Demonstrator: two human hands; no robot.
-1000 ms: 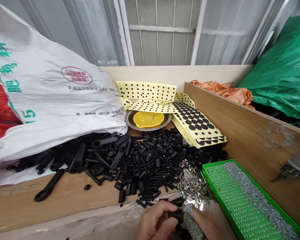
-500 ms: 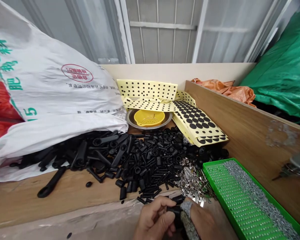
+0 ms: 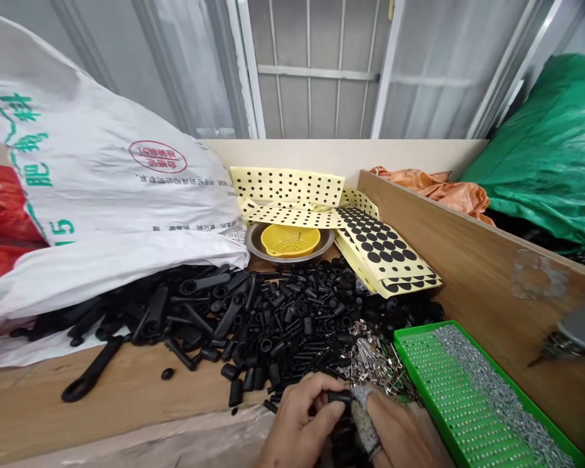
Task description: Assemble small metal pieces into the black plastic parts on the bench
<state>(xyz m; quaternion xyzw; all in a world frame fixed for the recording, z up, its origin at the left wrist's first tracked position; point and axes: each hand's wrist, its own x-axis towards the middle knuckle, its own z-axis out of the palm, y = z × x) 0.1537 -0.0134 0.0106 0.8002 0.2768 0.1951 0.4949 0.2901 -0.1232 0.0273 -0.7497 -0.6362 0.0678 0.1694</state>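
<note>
Low in the picture, my left hand (image 3: pixel 299 419) pinches a short black plastic cylinder (image 3: pixel 340 396) between thumb and fingers. My right hand (image 3: pixel 400 429) closes in from the other side, its grey-wrapped fingertips pressed against the same piece. Below the hands are more black parts (image 3: pixel 344 439), partly hidden. Just beyond lies a heap of small black plastic parts (image 3: pixel 292 318), caps, ribbed pins and sleeves. Small shiny metal pieces (image 3: pixel 373 354) are piled beside my right hand.
A green tray (image 3: pixel 468 390) of tiny metal parts lies right, along a wooden partition (image 3: pixel 472 240). Black handles (image 3: pixel 95 370) spill from a white sack (image 3: pixel 102 175) at left. Behind stand a yellow strainer (image 3: pixel 290 242) in a metal bowl (image 3: pixel 254 242) and yellow dotted sheets (image 3: pixel 287 185). A tool tip (image 3: pixel 558 341) juts in right.
The view has tilted up slightly, so the scene sits lower. Both hands stay together on the black cylinder, which has turned slightly between the fingers.
</note>
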